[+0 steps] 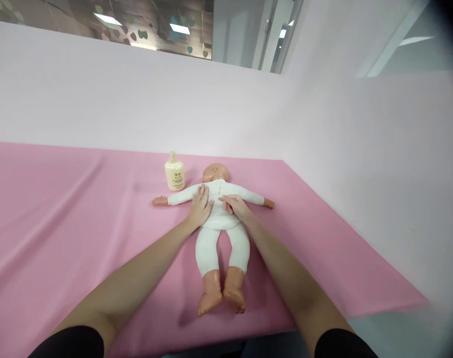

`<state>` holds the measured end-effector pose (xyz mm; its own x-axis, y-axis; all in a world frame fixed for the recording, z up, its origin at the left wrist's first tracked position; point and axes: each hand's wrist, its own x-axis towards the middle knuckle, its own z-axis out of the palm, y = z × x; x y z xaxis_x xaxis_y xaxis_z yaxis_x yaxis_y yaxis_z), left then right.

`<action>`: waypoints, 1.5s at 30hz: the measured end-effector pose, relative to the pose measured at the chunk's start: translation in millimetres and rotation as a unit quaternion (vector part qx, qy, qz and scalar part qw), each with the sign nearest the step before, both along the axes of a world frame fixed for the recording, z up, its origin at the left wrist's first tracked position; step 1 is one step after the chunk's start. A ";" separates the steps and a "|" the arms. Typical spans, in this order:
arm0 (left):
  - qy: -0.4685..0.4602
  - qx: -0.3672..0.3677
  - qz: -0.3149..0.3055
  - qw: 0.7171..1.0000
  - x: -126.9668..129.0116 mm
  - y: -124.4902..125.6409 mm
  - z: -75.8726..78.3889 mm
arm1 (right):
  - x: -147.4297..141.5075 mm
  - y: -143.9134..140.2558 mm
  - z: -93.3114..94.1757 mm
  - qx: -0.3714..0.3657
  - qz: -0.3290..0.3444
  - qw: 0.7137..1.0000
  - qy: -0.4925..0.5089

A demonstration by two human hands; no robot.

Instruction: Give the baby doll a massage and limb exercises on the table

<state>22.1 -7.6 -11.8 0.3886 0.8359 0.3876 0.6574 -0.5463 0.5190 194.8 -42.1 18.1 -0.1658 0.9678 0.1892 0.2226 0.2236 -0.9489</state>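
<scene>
On pink sheet [62, 223] | left hand [200, 206], right hand [235, 206] flat, unclenched on doll [219, 223] torso | sideways push might topple lotion bottle [174, 172] nearby

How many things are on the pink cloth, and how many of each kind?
Dolls: 1, the doll in white, lying flat under the left hand and right hand.
Bottles: 1, the cream bottle standing beside the doll's head.
Hands: 2, both resting flat on the doll's chest.
Total: 4 on the pink cloth.
</scene>
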 end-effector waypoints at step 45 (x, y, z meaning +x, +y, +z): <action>0.177 0.074 0.156 0.969 -35.8 14.8 12.5 | 61.1 19.1 -28.5 0.109 -0.267 0.891 -0.350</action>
